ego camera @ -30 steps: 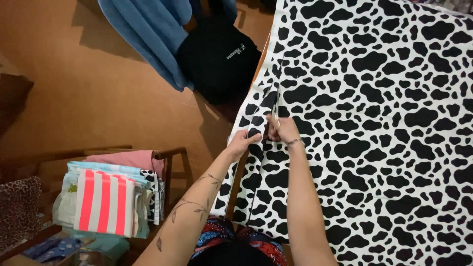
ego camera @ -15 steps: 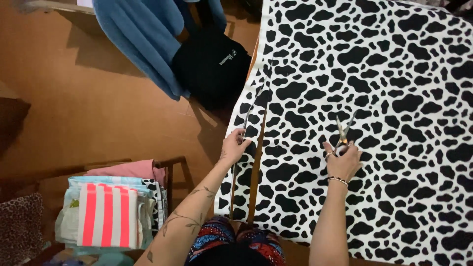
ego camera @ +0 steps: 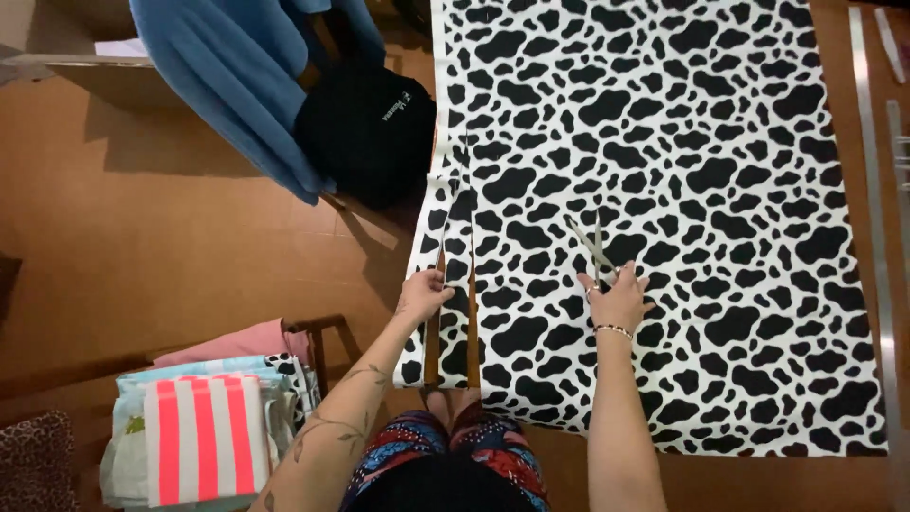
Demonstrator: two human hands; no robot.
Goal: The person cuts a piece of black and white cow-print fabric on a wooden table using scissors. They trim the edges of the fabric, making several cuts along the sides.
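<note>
Two hands | left hand [ego camera: 424, 292] pinches cut strip [ego camera: 453, 237] | right hand [ego camera: 618, 299] grips open scissors [ego camera: 592, 248] on cow-print fabric [ego camera: 682, 190]

Right hand [ego camera: 618, 301] with steel scissors [ego camera: 591, 248] moved off the cut line, now resting mid black-and-white cow-print fabric [ego camera: 682, 190]. Left hand [ego camera: 424, 292] slid lower along the cut strip [ego camera: 444, 284].

tattooed left forearm [ego camera: 327, 431], beaded bracelet [ego camera: 613, 330] on right wrist, patterned colourful clothing [ego camera: 445, 446]
</note>
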